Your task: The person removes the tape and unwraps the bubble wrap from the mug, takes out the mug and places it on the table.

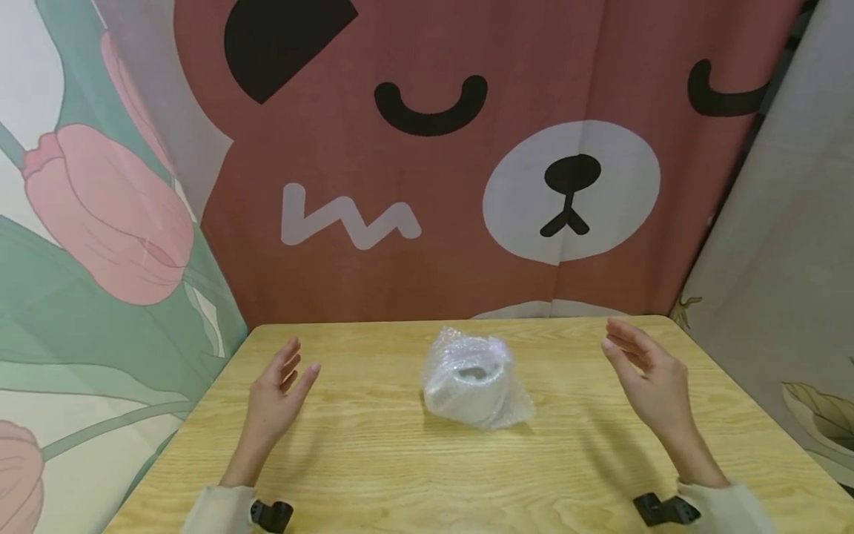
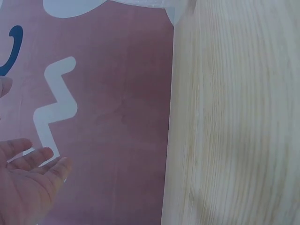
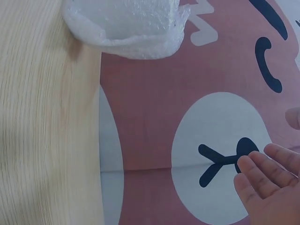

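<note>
A bundle of bubble wrap (image 1: 477, 380) is sitting on the wooden table (image 1: 373, 460), about midway between its left and right edges and nearer the far edge than the near one, with something pale and rounded showing dimly through the plastic; what it is cannot be told. The left hand (image 1: 276, 393) is hovering above the table towards the left edge, palm turned inward, fingers straight and slightly apart, holding nothing. The right hand (image 1: 649, 378) is hovering towards the right edge in the same manner, fingers extended and loosely together, also holding nothing. Both hands are standing well apart from the bundle, one on either side. The wrap is looking loose and crumpled rather than taped, so if the hands are closing in and pressing only the outer plastic, the slick film is likely giving way and the thing inside may be slipping out or tipping. A push from one side alone could be sliding the bundle over the smooth wood towards the far edge, where the bear-print curtain (image 1: 467, 148) is hanging close behind.
</note>
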A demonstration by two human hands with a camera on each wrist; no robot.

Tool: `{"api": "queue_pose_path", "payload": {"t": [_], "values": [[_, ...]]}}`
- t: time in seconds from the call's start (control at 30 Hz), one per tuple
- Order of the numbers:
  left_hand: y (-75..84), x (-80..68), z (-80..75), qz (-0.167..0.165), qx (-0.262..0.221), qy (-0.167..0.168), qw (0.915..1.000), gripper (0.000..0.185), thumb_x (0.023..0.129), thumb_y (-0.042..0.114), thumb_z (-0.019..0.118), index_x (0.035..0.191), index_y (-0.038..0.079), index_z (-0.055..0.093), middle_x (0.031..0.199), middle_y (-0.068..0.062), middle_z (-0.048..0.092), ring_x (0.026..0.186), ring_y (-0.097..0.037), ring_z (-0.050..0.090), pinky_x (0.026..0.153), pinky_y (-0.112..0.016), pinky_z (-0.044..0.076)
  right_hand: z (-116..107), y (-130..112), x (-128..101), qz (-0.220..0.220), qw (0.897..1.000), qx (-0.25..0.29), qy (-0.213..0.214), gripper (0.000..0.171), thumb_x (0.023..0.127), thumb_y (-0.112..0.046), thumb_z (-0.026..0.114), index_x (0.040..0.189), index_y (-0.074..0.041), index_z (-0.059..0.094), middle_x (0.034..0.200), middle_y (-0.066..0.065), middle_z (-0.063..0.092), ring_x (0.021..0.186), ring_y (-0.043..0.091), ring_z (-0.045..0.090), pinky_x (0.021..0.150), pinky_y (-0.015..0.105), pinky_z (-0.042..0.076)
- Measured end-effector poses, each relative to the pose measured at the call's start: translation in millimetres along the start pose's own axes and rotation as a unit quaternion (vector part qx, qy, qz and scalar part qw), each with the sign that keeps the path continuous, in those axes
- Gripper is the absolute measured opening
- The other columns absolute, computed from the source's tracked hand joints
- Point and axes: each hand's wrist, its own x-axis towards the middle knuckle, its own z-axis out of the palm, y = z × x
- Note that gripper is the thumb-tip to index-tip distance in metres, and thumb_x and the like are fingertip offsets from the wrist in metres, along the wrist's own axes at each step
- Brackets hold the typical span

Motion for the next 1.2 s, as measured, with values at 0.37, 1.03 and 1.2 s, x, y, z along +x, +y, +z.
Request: {"api": "queue_pose_path", "payload": {"t": [0.37, 1.03, 1.2], "values": [[6.0, 2.5, 5.0, 0.01, -0.023, -0.014, 0.9996, 0.05, 0.093, 0.014, 0.067, 0.137, 0.001, 0.05, 0.136, -0.021, 0.053, 0.121, -0.039, 0.052, 0.095, -0.044, 0.043, 9.7, -3.1, 3.1, 0.015, 1.0, 0.013, -0.014, 0.031, 0.089, -0.006, 0.07, 0.12, -0.005, 0.066, 0.112, 0.013, 0.066, 0.096, -0.007, 0.058, 0.081, 0.007, 0.044], [50.8, -1.9, 10.6, -0.03, -0.06, -0.066, 0.9955, 0.049, 0.094, 0.012, 0.065, 0.136, -0.006, 0.048, 0.128, -0.027, 0.055, 0.117, -0.043, 0.054, 0.096, -0.053, 0.043, 28.2, -16.1, 6.4, -0.002, 0.998, 0.031, -0.047, 0.036, 0.086, -0.006, 0.073, 0.122, -0.007, 0.066, 0.103, 0.012, 0.07, 0.088, -0.008, 0.06, 0.077, 0.009, 0.046], [51.4, 2.2, 14.6, -0.04, -0.07, -0.074, 0.994, 0.05, 0.094, 0.011, 0.065, 0.137, -0.005, 0.047, 0.128, -0.026, 0.055, 0.116, -0.043, 0.054, 0.096, -0.052, 0.044, 33.5, -20.4, 8.6, 0.001, 0.998, 0.039, -0.045, 0.033, 0.086, -0.006, 0.073, 0.119, -0.007, 0.067, 0.1, 0.011, 0.071, 0.085, -0.006, 0.062, 0.076, 0.01, 0.047]]}}
